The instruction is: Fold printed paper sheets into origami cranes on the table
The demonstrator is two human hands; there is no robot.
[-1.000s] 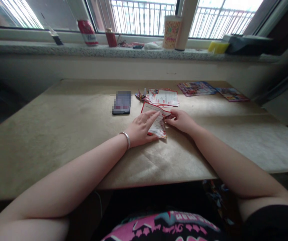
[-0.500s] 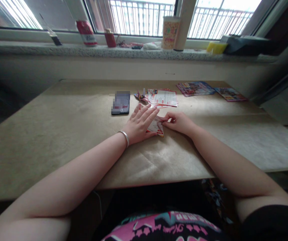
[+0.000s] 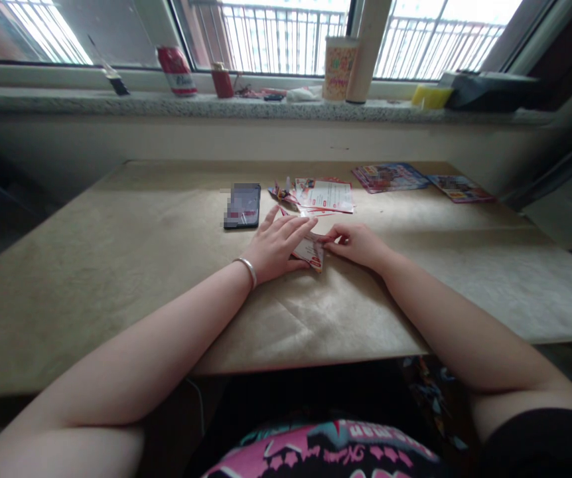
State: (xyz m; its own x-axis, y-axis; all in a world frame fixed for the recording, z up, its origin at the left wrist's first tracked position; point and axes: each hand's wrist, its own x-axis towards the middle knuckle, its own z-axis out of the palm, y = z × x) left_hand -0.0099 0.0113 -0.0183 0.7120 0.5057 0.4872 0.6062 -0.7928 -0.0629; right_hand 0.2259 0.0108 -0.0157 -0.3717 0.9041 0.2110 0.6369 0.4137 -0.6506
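Note:
Under my left hand (image 3: 279, 245) lies a folded sheet of printed paper (image 3: 310, 252), white with red print. That hand is flat, fingers stretched across the sheet, and hides part of it. My right hand (image 3: 353, 244) pinches the paper's right edge between thumb and forefinger. Just beyond my fingers are a stack of printed sheets (image 3: 328, 194) and a small folded paper piece (image 3: 282, 192) in dark and bright colours. A smartphone (image 3: 243, 206) rests left of these.
Colourful printed leaflets (image 3: 390, 177) lie at the table's back right, with another leaflet (image 3: 460, 188) beside them. On the windowsill (image 3: 141, 106) stand a red can (image 3: 176, 72), a red bottle (image 3: 221, 81), a paper cup (image 3: 338, 70) and a yellow object (image 3: 431, 97).
Both hands stay nearly in place on the paper. My left fingers bend slightly more, and the paper's near corner has shifted a little left. The camera view has tilted slightly.

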